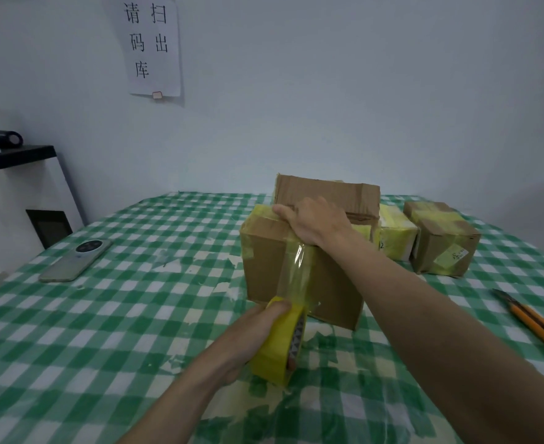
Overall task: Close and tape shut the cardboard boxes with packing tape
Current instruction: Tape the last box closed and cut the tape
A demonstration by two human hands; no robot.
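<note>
Both hands are busy on one box at the middle of the frame. Her or his left hand [258,328], low and centre, grips the yellow tape roll [280,344] with fingers curled over its rim, and a clear strip of tape [296,270] runs taut from the roll up the near face of the cardboard box [274,267]. Up on the box's top edge, the right hand [312,222] presses down, fingers bent over the far edge and the heel of the hand on the strip where it turns over the corner.

That box already looks shut, with yellowish tape along its top and left edge, so I judge this strip to be a later band, laid but not yet cut free from the roll.

Just behind it stands a second brown box [328,193] whose flap seems loose or torn; it probably still needs taping. To the right, a small pale package [395,235] and a taped brown box [440,241] appear finished, both heavily wrapped.

Everything sits on a green checked tablecloth [136,315]. At the right edge lies a yellow-and-black utility knife [533,322], well apart from the hands, likely wanted for cutting. Toward the left lies a phone [75,261], face down. At the upper left a paper notice [150,43] hangs on the wall.
</note>
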